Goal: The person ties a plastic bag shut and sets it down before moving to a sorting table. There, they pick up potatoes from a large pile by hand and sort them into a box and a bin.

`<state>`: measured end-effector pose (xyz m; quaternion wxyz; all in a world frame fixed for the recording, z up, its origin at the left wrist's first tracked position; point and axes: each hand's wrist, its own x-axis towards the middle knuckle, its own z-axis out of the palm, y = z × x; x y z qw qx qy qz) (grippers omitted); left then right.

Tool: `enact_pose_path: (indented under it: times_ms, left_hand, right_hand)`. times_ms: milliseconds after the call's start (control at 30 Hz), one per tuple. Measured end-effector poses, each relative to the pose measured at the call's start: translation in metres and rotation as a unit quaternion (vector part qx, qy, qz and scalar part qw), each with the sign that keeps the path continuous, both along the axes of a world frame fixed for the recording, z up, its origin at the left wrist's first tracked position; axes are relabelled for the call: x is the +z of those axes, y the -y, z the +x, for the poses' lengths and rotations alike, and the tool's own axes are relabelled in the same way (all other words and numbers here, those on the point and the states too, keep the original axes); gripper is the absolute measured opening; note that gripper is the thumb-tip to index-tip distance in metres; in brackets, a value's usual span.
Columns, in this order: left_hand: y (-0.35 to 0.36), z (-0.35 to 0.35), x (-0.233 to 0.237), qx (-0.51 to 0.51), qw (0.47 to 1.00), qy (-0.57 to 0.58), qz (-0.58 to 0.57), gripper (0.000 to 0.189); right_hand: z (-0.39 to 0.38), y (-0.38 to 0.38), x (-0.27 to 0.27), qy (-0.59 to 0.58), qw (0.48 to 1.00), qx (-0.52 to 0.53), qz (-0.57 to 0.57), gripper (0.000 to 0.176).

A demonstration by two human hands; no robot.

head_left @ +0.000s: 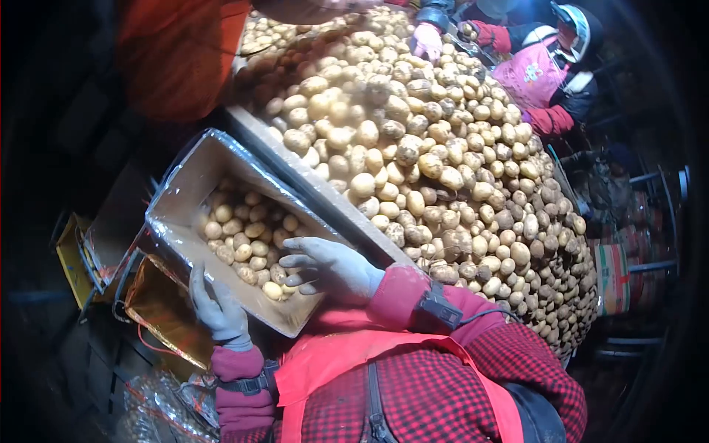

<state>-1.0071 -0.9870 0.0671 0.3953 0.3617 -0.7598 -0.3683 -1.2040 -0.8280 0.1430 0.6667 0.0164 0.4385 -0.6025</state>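
Observation:
Both of my hands wear grey gloves. My left hand [221, 308] is at the near left side of a cardboard box [173, 210], its fingers stretched up along the outer wall. Over the box's near right end reaches my right hand [332, 267], fingers spread, with fingertips close above the potatoes inside. Those small potatoes [255, 232] cover the bottom of the box, and clear plastic film lines its rim. Neither hand shows anything in its grasp.
A large heap of potatoes [443, 162] fills the table behind a raised edge board [317, 192]. Across it, a person in a pink apron [532, 77] has a pink-gloved hand [426, 40] on the heap. Orange clothing [181, 55] shows upper left; a gold-lined bag [166, 310] stands left.

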Motion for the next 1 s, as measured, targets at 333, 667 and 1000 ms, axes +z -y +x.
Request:
enact_pose_path:
  times_ms: [333, 667, 1000]
  left_hand:
    - [-0.023, -0.151, 0.052, -0.276, 0.956, -0.006, -0.100, 0.045]
    - [-0.046, -0.391, 0.119, -0.332, 0.870, 0.047, -0.362, 0.062]
    - [-0.084, -0.570, 0.129, -0.399, 0.776, 0.341, -0.351, 0.046]
  right_hand:
    - [-0.041, -0.086, 0.045, -0.026, 0.980, -0.192, -0.041, 0.050]
    - [-0.099, -0.163, 0.063, 0.015, 0.935, -0.338, -0.103, 0.048]
    - [-0.150, -0.188, 0.030, 0.024, 0.941, -0.318, -0.111, 0.050]
